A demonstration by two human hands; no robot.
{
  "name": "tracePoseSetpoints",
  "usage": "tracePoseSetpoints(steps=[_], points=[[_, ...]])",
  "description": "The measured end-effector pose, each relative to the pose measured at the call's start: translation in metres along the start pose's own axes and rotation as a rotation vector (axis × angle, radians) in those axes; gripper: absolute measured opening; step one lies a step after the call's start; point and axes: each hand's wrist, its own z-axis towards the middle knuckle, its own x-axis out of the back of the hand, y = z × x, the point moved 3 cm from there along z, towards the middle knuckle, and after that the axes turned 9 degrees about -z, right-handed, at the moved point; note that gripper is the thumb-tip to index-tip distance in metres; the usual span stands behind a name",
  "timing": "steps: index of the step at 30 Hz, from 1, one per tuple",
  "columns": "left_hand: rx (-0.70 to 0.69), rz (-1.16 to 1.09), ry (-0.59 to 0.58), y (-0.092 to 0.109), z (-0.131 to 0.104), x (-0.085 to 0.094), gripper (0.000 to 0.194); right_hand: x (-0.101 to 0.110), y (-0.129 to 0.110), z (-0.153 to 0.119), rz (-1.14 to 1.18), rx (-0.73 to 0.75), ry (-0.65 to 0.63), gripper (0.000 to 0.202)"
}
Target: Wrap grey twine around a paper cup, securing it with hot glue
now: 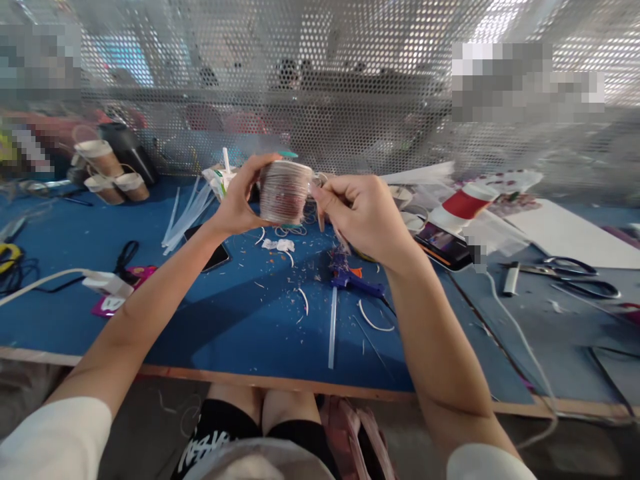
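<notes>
Above the blue table, my left hand (245, 200) grips a spool of cord (285, 193), a ridged pale cylinder with bits of green at its top and bottom edges. Thumb and fingers wrap its left side. My right hand (357, 210) is closed in a pinch at the spool's right side, by a small pale loop (320, 179) that looks like loose cord; the fingertips partly hide it. Below the right hand lies a blue glue gun (357, 283) with a clear glue stick (333, 327) sticking out towards me.
White scraps (279, 245) and trimmings litter the table (240, 333). Glue sticks (187, 217), a phone (217, 257) and a white charger (107, 283) lie left. At right are a lit phone (445, 245), scissors (575, 273) and cables. Perforated metal mesh (320, 80) stands behind.
</notes>
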Motion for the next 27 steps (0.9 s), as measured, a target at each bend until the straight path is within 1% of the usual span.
tracePoseSetpoints(steps=[4, 7, 12, 15, 17, 20, 23, 25, 27], points=[[0.048, 0.024, -0.081, 0.003, 0.001, -0.002, 0.097, 0.002, -0.003, -0.001, -0.076, 0.036, -0.036, 0.042], [0.134, 0.008, -0.148, 0.009, 0.002, -0.004, 0.096, 0.003, -0.003, -0.001, -0.114, 0.051, -0.103, 0.04], [0.291, -0.089, -0.334, 0.016, 0.005, -0.008, 0.095, 0.003, 0.002, 0.0, -0.172, 0.092, -0.23, 0.039], [0.396, -0.178, -0.494, 0.014, 0.0, -0.013, 0.093, -0.004, 0.008, 0.001, -0.193, 0.122, -0.352, 0.039], [0.463, -0.236, -0.607, 0.009, -0.01, -0.018, 0.09, -0.015, 0.012, 0.0, -0.206, 0.137, -0.458, 0.039], [0.514, -0.282, -0.723, -0.001, -0.034, -0.027, 0.086, -0.042, 0.019, -0.007, -0.209, 0.153, -0.618, 0.037], [0.564, -0.219, -0.83, -0.015, -0.059, -0.037, 0.084, -0.072, 0.026, -0.02, -0.232, 0.166, -0.772, 0.036], [0.58, -0.189, -0.901, -0.023, -0.07, -0.042, 0.081, -0.086, 0.03, -0.027, -0.259, 0.17, -0.825, 0.035], [0.571, -0.204, -0.947, -0.025, -0.073, -0.045, 0.074, -0.094, 0.032, -0.03, -0.288, 0.181, -0.818, 0.035]])
